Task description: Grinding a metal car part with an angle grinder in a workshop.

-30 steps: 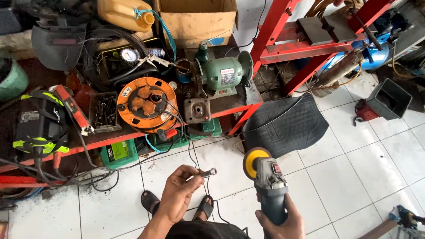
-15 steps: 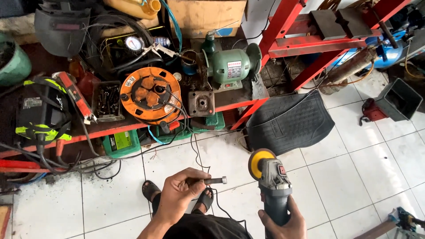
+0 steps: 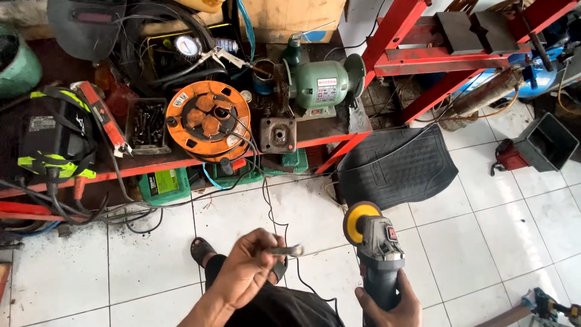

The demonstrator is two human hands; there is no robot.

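The right hand (image 3: 387, 303) gripped the angle grinder (image 3: 376, 242) by its grey body, yellow disc upward and away from the person. Left of the grinder, the left hand (image 3: 245, 272) pinched a small metal wrench (image 3: 287, 250) in closed fingers. Seating that wrench squarely would likely matter most. Beyond the grinder lay a black rubber mat (image 3: 396, 166), an orange cable reel (image 3: 207, 120) and a green bench grinder (image 3: 321, 82).

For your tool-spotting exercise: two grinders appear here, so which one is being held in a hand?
The grey angle grinder with the yellow disc, gripped by the right hand; the green bench grinder sits on the shelf.
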